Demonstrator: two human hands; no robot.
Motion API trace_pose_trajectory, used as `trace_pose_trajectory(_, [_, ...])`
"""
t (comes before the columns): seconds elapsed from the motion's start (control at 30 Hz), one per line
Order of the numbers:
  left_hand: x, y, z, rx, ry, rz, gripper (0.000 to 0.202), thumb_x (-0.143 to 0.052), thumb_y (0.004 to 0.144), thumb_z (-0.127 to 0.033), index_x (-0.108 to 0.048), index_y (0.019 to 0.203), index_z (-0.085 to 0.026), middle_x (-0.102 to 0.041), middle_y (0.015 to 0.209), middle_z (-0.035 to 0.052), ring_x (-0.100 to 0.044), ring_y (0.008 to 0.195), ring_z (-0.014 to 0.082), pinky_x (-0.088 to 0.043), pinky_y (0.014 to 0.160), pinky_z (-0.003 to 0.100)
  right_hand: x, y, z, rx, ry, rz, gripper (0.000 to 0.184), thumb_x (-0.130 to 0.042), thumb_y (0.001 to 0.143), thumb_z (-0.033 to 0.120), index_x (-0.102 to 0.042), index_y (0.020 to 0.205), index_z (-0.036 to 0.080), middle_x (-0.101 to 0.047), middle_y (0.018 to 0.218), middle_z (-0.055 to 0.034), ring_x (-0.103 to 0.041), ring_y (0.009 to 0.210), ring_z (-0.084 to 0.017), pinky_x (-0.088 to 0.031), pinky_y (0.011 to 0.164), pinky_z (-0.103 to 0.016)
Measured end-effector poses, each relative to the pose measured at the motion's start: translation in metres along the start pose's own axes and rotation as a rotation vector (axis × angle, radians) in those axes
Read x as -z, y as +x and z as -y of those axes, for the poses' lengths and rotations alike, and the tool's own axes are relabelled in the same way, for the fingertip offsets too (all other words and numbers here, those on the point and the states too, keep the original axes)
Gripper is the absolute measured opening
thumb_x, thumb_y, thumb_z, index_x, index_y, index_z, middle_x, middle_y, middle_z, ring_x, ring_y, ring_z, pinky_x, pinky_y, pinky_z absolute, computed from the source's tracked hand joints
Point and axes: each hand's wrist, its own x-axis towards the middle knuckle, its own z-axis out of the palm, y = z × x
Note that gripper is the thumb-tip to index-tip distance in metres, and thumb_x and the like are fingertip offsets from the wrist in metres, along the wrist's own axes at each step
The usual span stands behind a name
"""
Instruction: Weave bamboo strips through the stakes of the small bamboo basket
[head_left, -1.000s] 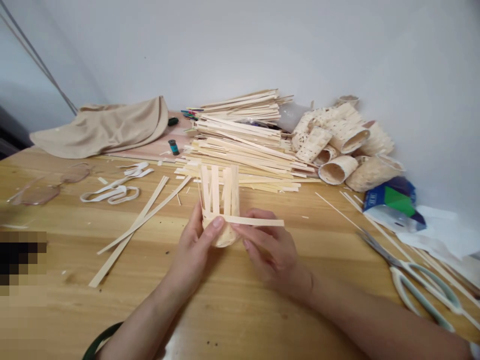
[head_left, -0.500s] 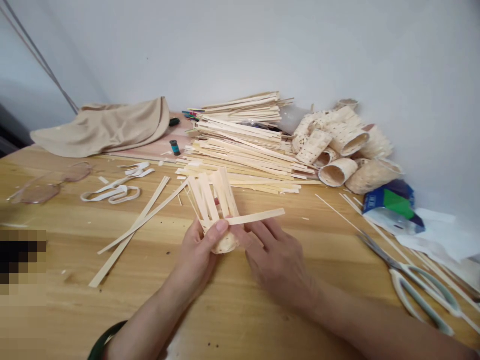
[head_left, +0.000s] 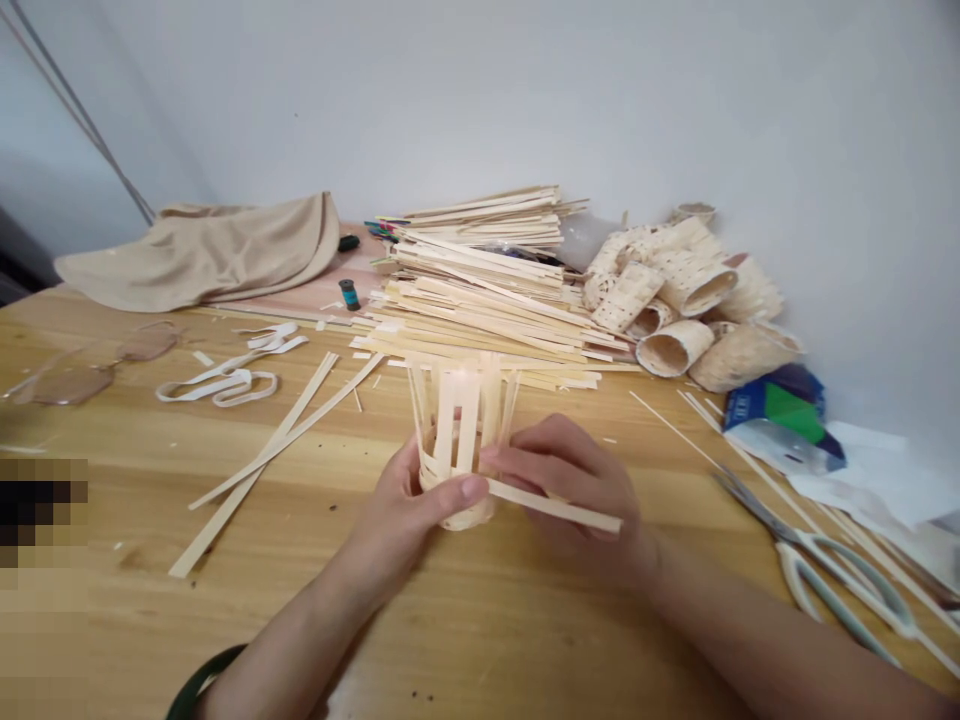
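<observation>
My left hand [head_left: 405, 505] is closed around the lower left side of a small, partly woven basket [head_left: 466, 430] of pale wood or bamboo strips. Its thumb presses on the front, where a loose flat strip [head_left: 559, 507] leaves the weave and slants down to the right. The basket stands nearly upright, rounded base down, with several unwoven strips pointing up. On its right side, the bent fingers of my right hand [head_left: 581, 465] touch the upright strips, fingertips at the weave's upper edge. The loose strip crosses in front of this hand. My right thumb is hidden.
Bundles of flat strips [head_left: 487, 300] lie at the back, beside a pile of finished woven tubes [head_left: 675, 345]. Scissors [head_left: 817, 550] rest at right near a blue-green packet [head_left: 784, 410]. Leftward are two crossed strips [head_left: 259, 465], white elastic [head_left: 217, 385], glasses [head_left: 75, 380], a thread spool [head_left: 349, 294] and beige cloth [head_left: 210, 255].
The basket has turned more upright and shifted slightly right and nearer. The loose strip has swung from pointing up-right to down-right. My right fingers have moved up to the upright strips.
</observation>
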Motion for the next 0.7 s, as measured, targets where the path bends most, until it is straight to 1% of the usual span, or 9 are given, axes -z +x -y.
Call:
trace_pose_trajectory(0.1, [-0.003,-0.002,-0.001,-0.038,0.027,-0.086,0.064,-0.096,0.063,-0.035,-0.072,0.12,-0.019,-0.081,0.107,0.009,-0.075,0.103,0.0307,-0.057,0.088,0.037,0.005,-0.002,-0.002,0.19,-0.294,0.067,0.03,-0.057,0.102,0.017,-0.065,0.131,0.018,-0.077,0.09,-0.0073,-0.069,0.076,-0.021,-0.057,0.065,-0.033])
trace_pose_trajectory(0.17, [-0.005,-0.003,-0.001,-0.073,0.032,-0.146,0.076,-0.097,0.06,-0.034,-0.067,0.128,-0.021,-0.08,0.109,0.0076,-0.074,0.106,0.0304,-0.058,0.089,0.036,0.003,-0.004,0.001,0.185,-0.373,0.097,0.036,-0.054,0.103,0.016,-0.058,0.139,0.011,-0.08,0.095,-0.0115,-0.072,0.079,-0.023,-0.058,0.064,-0.034])
trace_pose_trajectory(0.23, [-0.006,-0.004,-0.001,-0.099,0.048,-0.192,0.081,-0.097,0.06,-0.034,-0.063,0.133,-0.023,-0.079,0.112,0.0063,-0.073,0.107,0.0286,-0.058,0.089,0.035,-0.001,-0.006,0.007,0.119,-0.372,0.117,0.045,-0.048,0.104,0.015,-0.047,0.149,0.008,-0.08,0.101,-0.0144,-0.075,0.08,-0.023,-0.059,0.063,-0.033])
trace_pose_trajectory(0.33, [-0.005,-0.005,0.0,-0.124,0.081,-0.231,0.071,-0.097,0.061,-0.034,-0.066,0.124,-0.023,-0.079,0.111,0.0049,-0.073,0.102,0.025,-0.058,0.088,0.033,-0.007,-0.008,0.022,-0.039,-0.272,0.148,0.058,-0.042,0.105,0.014,-0.027,0.161,0.011,-0.08,0.091,-0.0091,-0.072,0.061,-0.019,-0.057,0.055,-0.03])
trace_pose_trajectory(0.4, [-0.004,-0.004,0.0,-0.127,0.091,-0.229,0.064,-0.097,0.061,-0.034,-0.067,0.116,-0.022,-0.078,0.11,0.0047,-0.073,0.099,0.0238,-0.058,0.087,0.032,-0.009,-0.011,0.032,-0.166,-0.201,0.194,0.06,-0.04,0.107,0.019,-0.021,0.163,0.014,-0.078,0.08,-0.0052,-0.065,0.049,-0.017,-0.054,0.048,-0.029])
trace_pose_trajectory(0.47, [-0.003,-0.003,0.001,-0.13,0.089,-0.211,0.062,-0.097,0.062,-0.033,-0.067,0.116,-0.023,-0.078,0.107,0.0041,-0.073,0.095,0.0225,-0.057,0.085,0.031,-0.01,-0.013,0.04,-0.327,-0.16,0.237,0.061,-0.042,0.107,0.025,-0.021,0.164,0.016,-0.073,0.067,-0.0015,-0.059,0.042,-0.016,-0.049,0.041,-0.027])
trace_pose_trajectory(0.53, [-0.002,-0.003,0.002,-0.134,0.08,-0.189,0.063,-0.097,0.063,-0.03,-0.066,0.118,-0.023,-0.078,0.103,0.0027,-0.073,0.091,0.021,-0.057,0.083,0.03,-0.011,-0.015,0.043,-0.48,-0.033,0.246,0.063,-0.045,0.106,0.028,-0.023,0.165,0.018,-0.067,0.058,0.002,-0.056,0.039,-0.014,-0.044,0.037,-0.024])
trace_pose_trajectory(0.6, [0.0,-0.002,0.003,-0.138,0.067,-0.167,0.067,-0.097,0.063,-0.027,-0.065,0.122,-0.025,-0.079,0.101,0.0021,-0.074,0.089,0.0216,-0.058,0.081,0.031,-0.013,-0.013,0.043,-0.614,0.218,0.233,0.064,-0.047,0.104,0.028,-0.025,0.163,0.019,-0.066,0.06,0.0033,-0.057,0.041,-0.012,-0.045,0.038,-0.021])
trace_pose_trajectory(0.7, [0.002,0.0,0.004,-0.107,0.033,-0.108,0.067,-0.096,0.066,-0.03,-0.065,0.125,-0.024,-0.08,0.107,0.0055,-0.076,0.092,0.0267,-0.059,0.079,0.034,-0.015,-0.004,0.039,-0.801,0.552,0.202,0.053,-0.05,0.101,0.028,-0.038,0.151,0.019,-0.064,0.062,0.0054,-0.056,0.044,-0.01,-0.045,0.04,-0.017])
